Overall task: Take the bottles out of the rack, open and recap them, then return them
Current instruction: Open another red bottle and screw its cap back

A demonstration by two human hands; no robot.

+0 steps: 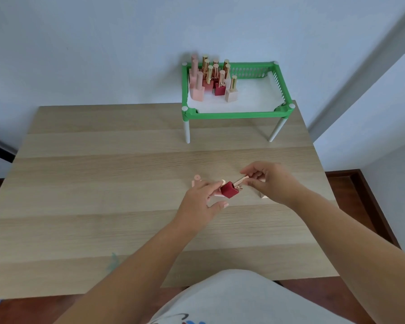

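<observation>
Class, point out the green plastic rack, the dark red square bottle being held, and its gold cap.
green plastic rack (pixel 234 115), head view, front rim
dark red square bottle (pixel 229 189), head view, body face
gold cap (pixel 241 181), head view, shaft

Over the middle of the wooden table (pixel 103 183), the left hand (pixel 200 202) grips a tilted red bottle (pixel 229 189) while the right hand (pixel 270 181) pinches its gold cap (pixel 241 181), and a green rack (pixel 234 114) of upright bottles (pixel 211 77) stands at the far right corner
</observation>
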